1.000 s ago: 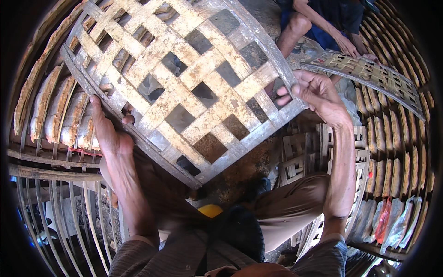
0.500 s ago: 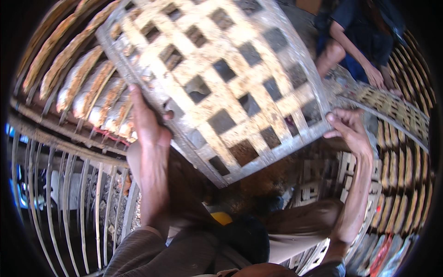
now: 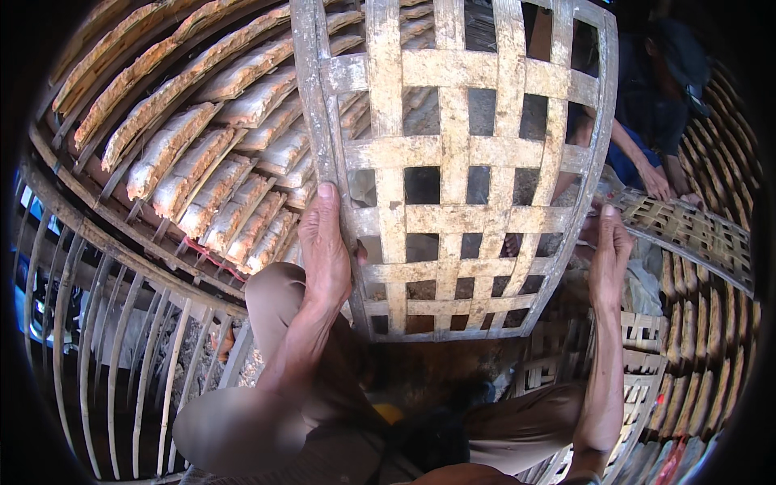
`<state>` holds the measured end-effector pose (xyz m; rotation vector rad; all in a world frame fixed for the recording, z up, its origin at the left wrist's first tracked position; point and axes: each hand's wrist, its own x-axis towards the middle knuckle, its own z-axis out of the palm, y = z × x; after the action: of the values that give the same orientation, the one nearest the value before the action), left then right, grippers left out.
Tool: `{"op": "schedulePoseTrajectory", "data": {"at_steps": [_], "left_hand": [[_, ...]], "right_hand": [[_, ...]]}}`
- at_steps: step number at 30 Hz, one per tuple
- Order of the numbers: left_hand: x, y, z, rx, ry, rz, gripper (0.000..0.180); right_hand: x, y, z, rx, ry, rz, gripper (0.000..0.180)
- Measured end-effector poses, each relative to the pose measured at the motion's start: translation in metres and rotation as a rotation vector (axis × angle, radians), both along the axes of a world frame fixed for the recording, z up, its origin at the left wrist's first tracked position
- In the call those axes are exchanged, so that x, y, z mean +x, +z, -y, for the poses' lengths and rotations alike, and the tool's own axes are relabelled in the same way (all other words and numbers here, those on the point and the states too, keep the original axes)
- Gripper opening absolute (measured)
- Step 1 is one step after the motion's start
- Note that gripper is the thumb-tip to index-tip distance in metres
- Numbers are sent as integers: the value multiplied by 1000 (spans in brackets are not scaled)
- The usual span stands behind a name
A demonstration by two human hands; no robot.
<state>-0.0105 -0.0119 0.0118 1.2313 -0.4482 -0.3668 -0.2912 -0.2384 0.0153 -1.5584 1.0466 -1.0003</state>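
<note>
Woven panel [image 3: 454, 162] raised, right of racked slabs [image 3: 174, 149]. Left hand [image 3: 326, 255] clasps left rail [image 3: 322, 121]; right hand [image 3: 610, 263] beside right rail [image 3: 600, 121], grasp unclear. Advisable: support both rails evenly, keep edge clear of slabs.

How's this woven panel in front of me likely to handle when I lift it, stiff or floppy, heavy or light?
The woven panel is probably fairly stiff, since a rim frames it. It looks light for its size, given its open weave. Thin, flat strips might crack if pushed hard.

The person wears brown trousers [image 3: 525, 422], forearms [image 3: 606, 376] bare.
</note>
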Motion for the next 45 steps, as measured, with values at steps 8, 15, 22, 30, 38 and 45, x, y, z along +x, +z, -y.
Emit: {"op": "schedulePoseTrajectory", "data": {"at_steps": [8,15,22,30,38,45], "left_hand": [[-13,-9,5,64,-90,128,46],[-32,-11,8,123,-172,148,45],[-29,-16,10,115,-215,116,45],[-27,-6,8,135,-220,68,49],[-23,-9,7,137,-216,100,51],[-25,-16,4,160,-263,135,47]], "right_hand": [[20,19,-54,-1245,42,-436,60],[39,2,-70,-1216,134,-646,94],[11,12,-50,-1555,265,-754,81],[33,1,-56,-1264,237,-805,76],[41,11,-67,-1311,110,-749,56],[27,22,-70,-1310,214,-584,55]]}}
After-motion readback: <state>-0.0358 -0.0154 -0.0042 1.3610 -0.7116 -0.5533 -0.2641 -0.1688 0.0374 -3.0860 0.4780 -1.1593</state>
